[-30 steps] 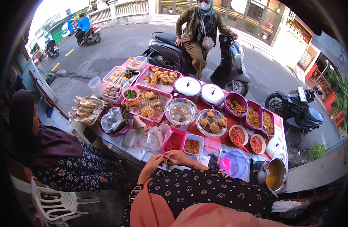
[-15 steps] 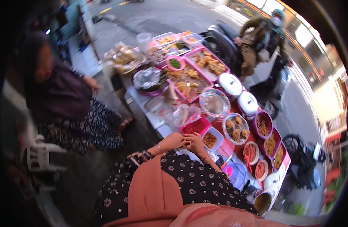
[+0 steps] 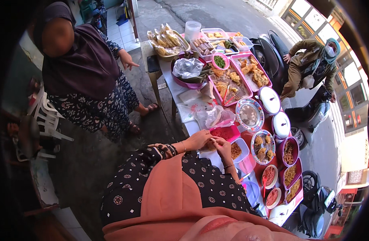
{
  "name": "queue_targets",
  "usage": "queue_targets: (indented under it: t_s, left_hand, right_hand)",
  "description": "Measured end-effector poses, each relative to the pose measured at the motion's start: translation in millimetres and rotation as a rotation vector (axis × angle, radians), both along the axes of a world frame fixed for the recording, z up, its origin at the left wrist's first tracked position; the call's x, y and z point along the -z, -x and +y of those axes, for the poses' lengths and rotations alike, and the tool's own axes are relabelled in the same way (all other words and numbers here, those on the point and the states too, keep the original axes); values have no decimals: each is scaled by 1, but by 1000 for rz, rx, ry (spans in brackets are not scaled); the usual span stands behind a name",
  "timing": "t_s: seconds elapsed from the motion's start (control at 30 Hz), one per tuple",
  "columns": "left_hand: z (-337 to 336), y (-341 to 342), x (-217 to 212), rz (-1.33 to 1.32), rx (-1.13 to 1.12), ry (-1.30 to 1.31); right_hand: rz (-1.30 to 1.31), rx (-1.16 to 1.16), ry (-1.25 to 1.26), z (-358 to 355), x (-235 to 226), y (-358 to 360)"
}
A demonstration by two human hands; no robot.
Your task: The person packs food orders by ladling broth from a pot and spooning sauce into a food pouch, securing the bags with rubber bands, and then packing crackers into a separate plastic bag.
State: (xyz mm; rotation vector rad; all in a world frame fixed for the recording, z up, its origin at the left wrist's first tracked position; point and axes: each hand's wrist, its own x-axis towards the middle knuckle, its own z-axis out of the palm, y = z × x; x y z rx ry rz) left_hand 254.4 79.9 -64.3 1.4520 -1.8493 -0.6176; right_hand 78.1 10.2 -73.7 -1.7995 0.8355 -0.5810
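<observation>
A small item is pinched between left hand (image 3: 198,139) and right hand (image 3: 221,143) beside the red tub (image 3: 225,132); handling appears unfinished.

We are seeing a long table (image 3: 180,94) carrying pink trays of fried snacks (image 3: 236,78), lidded white pots (image 3: 269,99) and bowls of food (image 3: 263,146).

Both hands (image 3: 210,141) meet, perhaps touching, beside the tray (image 3: 226,132) on the table (image 3: 180,96).

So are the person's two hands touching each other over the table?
Touching, it seems. The head view shows the left hand and right hand meeting at the fingertips beside the red-filled tray, with no gap visible between them.
</observation>
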Motion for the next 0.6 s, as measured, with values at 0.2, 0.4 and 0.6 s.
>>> queue_targets:
  t_s: [0.2, 0.4, 0.6]
  left_hand:
    - [11, 47, 59, 96, -143, 53]
    - [-1, 62, 63, 61, -308, -48]
    - [-20, 44, 49, 271, -168, 311]
  right_hand:
    - [-290, 423, -500, 21, 11, -17]
    - [-85, 416, -11, 31, 3, -19]
    - [29, 473, 216, 18, -17, -30]
